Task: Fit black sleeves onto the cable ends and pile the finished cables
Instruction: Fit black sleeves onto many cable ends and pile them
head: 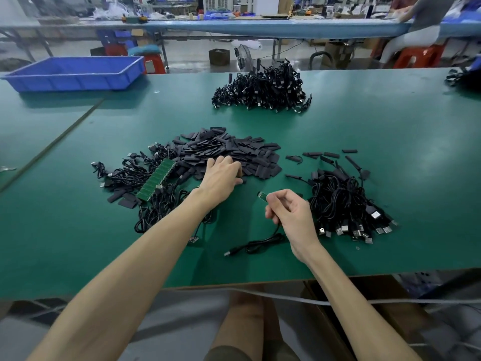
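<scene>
Two hands working over table [78,230]. Left hand [221,178] reaching forward, fingers bending down onto near edge of sleeves [234,152]; whether pinching one, cannot tell. Right hand [286,212] pinching cable [260,244] by bare green end, tip poking out left of thumb, cord trailing below wrist. Finished pile [346,204] lying just right of right hand. Unsleeved cables [125,175] and board strip [156,179] lying left of left hand.

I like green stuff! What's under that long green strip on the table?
The green strip lies on a tangle of black cables, which stick out on both sides. Some flat black sleeves lie by its near end. Whatever is right beneath it is covered.
</scene>
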